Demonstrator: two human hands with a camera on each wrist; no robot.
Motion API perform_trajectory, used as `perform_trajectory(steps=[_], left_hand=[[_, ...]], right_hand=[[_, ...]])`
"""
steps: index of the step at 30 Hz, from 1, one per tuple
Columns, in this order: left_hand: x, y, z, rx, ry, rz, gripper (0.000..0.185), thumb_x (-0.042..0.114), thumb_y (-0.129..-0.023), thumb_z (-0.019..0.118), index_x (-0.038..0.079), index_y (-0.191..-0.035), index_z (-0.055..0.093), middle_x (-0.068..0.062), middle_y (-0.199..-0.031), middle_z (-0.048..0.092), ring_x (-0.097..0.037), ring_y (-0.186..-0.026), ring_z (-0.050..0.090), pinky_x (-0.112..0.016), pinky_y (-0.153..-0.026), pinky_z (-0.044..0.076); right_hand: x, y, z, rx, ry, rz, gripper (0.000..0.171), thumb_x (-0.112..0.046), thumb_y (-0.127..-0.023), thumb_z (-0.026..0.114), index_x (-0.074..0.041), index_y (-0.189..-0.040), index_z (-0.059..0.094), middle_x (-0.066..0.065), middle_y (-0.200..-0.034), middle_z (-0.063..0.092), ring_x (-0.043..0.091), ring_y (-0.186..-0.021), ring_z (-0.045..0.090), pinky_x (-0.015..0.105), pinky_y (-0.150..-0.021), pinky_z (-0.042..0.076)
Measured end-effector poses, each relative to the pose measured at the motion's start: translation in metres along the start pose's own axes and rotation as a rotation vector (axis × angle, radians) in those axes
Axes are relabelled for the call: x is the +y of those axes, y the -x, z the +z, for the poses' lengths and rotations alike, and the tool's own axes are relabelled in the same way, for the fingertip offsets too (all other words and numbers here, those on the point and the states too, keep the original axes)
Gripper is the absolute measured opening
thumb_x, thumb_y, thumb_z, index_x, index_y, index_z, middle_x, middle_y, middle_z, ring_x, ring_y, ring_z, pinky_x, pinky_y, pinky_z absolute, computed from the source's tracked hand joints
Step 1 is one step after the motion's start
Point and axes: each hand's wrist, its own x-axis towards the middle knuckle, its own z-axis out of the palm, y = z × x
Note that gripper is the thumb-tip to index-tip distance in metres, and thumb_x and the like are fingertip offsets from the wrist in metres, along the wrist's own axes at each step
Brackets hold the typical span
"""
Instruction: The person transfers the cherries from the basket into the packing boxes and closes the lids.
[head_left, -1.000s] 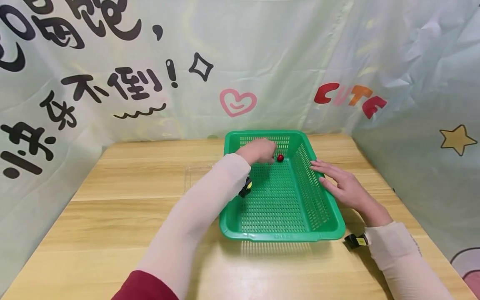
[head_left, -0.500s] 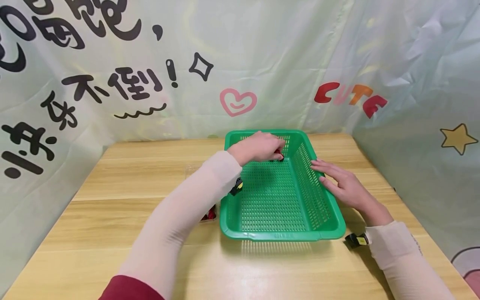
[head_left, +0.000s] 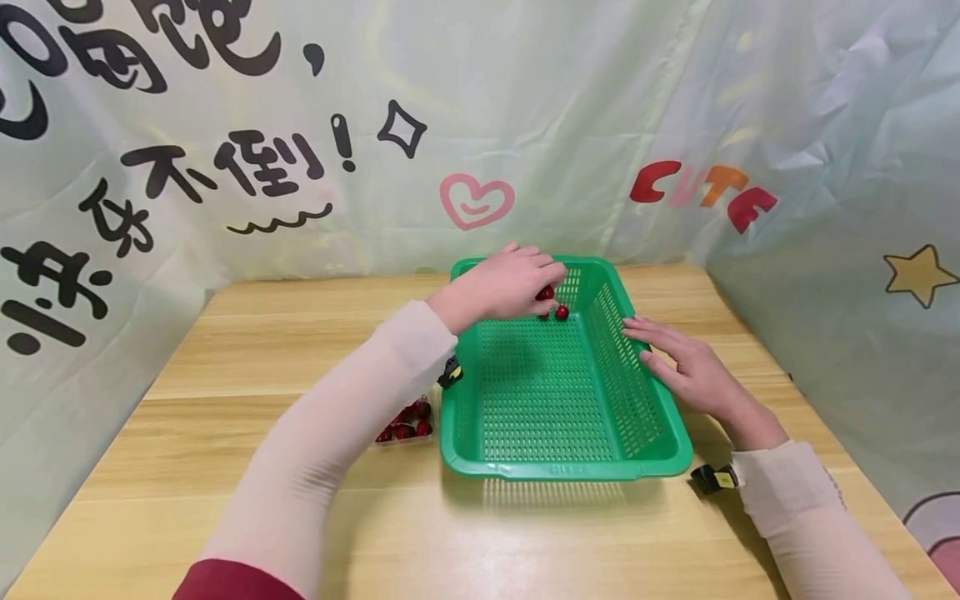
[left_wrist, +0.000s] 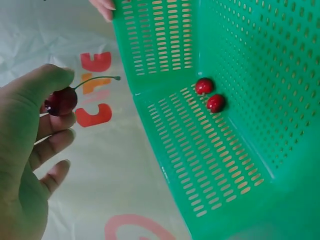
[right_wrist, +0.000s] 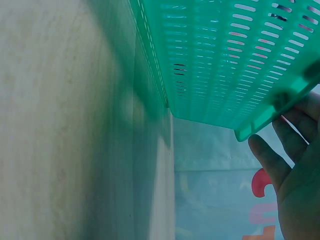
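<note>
In the left wrist view my left hand (left_wrist: 30,130) pinches a dark red cherry (left_wrist: 62,101) between thumb and fingers, its green stem sticking out. The head view has this left hand (head_left: 504,283) over the far end of a green plastic basket (head_left: 555,472). Down in the basket's far corner sit two bright red cherries, one cherry (left_wrist: 204,86) close beside another cherry (left_wrist: 216,103). My right hand (head_left: 686,372) rests on the basket's right rim with its fingers fairly straight; in the right wrist view the fingertips touch the rim (right_wrist: 272,117).
Left of the basket, partly behind my left sleeve, stands a clear plastic box (head_left: 405,443) with several cherries in it. A wooden table (head_left: 247,367) bears everything. A printed curtain (head_left: 555,108) hangs behind it and along its sides.
My left hand has risen from low in the basket and shifted left, a cherry now plainly in its grip. The moving sleeve uncovers more of the clear box. My right hand stays put.
</note>
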Motion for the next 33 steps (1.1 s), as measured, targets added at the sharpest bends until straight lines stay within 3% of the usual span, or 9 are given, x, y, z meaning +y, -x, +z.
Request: perform_trajectory(steps=[6, 11, 18, 26, 33], left_hand=[[-0.003, 0.016, -0.005, 0.096, -0.034, 0.073, 0.019, 0.029, -0.097, 0.058, 0.011, -0.095, 0.053, 0.001, -0.085, 0.050, -0.020, -0.085, 0.043, -0.033, -0.079, 0.034], [-0.009, 0.032, -0.011, 0.160, -0.028, 0.115, 0.021, 0.027, -0.095, 0.062, 0.008, -0.095, 0.053, -0.002, -0.084, 0.051, -0.022, -0.083, 0.044, -0.034, -0.080, 0.036], [-0.019, 0.056, -0.015, 0.228, 0.000, 0.135, 0.022, 0.024, -0.094, 0.064, 0.006, -0.092, 0.052, -0.003, -0.082, 0.050, -0.022, -0.080, 0.044, -0.034, -0.077, 0.038], [-0.030, 0.084, -0.010, 0.355, -0.017, 0.195, 0.022, 0.021, -0.090, 0.069, 0.006, -0.085, 0.052, -0.002, -0.077, 0.050, -0.022, -0.075, 0.044, -0.035, -0.074, 0.038], [-0.039, 0.106, -0.008, 0.423, -0.034, 0.194, 0.028, 0.024, -0.088, 0.072, 0.006, -0.082, 0.051, -0.002, -0.073, 0.049, -0.022, -0.071, 0.043, -0.035, -0.070, 0.038]], right_hand=[[0.000, 0.000, 0.000, -0.006, 0.005, 0.002, 0.044, -0.007, -0.095, 0.061, -0.010, -0.138, 0.056, 0.010, -0.146, 0.047, 0.030, -0.137, 0.039, 0.031, -0.109, 0.031], [0.001, 0.000, 0.000, -0.009, 0.000, 0.001, 0.045, -0.006, -0.095, 0.061, -0.011, -0.139, 0.055, 0.010, -0.146, 0.047, 0.027, -0.138, 0.038, 0.026, -0.109, 0.029], [0.001, 0.000, 0.000, -0.008, -0.005, 0.000, 0.044, -0.005, -0.094, 0.061, -0.010, -0.138, 0.056, 0.011, -0.146, 0.047, 0.025, -0.139, 0.037, 0.022, -0.109, 0.026], [0.000, -0.001, 0.000, -0.002, -0.010, -0.009, 0.043, -0.006, -0.095, 0.060, -0.010, -0.137, 0.056, 0.009, -0.146, 0.048, 0.023, -0.140, 0.036, 0.018, -0.108, 0.023], [0.000, -0.002, 0.000, 0.002, -0.025, -0.020, 0.043, -0.004, -0.094, 0.061, -0.009, -0.137, 0.057, 0.009, -0.146, 0.048, 0.021, -0.140, 0.035, 0.015, -0.107, 0.021]])
